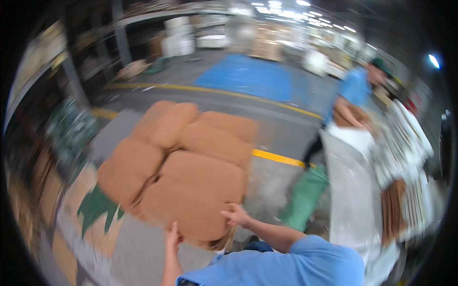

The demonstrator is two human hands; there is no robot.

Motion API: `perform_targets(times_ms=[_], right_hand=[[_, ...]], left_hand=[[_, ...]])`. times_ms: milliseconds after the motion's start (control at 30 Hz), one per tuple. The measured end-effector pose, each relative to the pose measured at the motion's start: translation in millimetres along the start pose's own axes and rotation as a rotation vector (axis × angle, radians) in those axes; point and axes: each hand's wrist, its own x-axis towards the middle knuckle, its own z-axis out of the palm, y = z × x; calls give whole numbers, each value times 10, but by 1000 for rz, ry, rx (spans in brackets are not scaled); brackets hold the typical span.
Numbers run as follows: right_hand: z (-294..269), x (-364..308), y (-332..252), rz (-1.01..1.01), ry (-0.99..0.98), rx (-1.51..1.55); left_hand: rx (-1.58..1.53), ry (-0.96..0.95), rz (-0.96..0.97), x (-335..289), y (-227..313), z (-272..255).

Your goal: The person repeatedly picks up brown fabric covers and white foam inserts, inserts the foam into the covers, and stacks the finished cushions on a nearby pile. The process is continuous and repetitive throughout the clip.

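Observation:
A low stack of several plump, rounded brown bundles (202, 167) stands in front of me, set close together. The nearest bundle (183, 205) lies at the stack's front edge, with layered edges showing below its right corner. My left hand (173, 237) is at this bundle's front side, its fingers pointing up against it. At the bundle's right corner is my right hand (236, 215), its fingers stretched apart and touching the brown surface. What the bundles are made of is blurred.
At right, a co-worker in blue (355, 90) holds something brown behind a grey-white covered table (350, 190). White stacks (400, 143) stand beyond. A green sack (305, 198) lies on the floor. Shelving (71, 76) lines the left; a blue floor patch (245, 76) lies far ahead.

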Motion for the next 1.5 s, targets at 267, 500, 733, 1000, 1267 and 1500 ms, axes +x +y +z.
perform_targets(times_ms=[267, 500, 733, 1000, 1267, 1500], right_hand=[[-422, -814, 754, -133, 69, -104], [-1388, -2510, 2427, 436, 367, 141], [-1899, -4545, 3530, 762, 746, 400], [-2156, -5024, 3712, 885, 625, 152], [-2466, -4429, 3349, 828, 670, 318], [-2954, -3318, 2867, 762, 663, 253]], left_hand=[[59, 13, 340, 79, -37, 406], [123, 229, 574, -366, -400, 709], [21, -221, 354, -1027, -633, 2294], [66, -472, 198, -1410, -939, 3543], [-18, -358, 107, -173, -237, 4346], [-252, -43, -71, 1262, 472, 4784]])
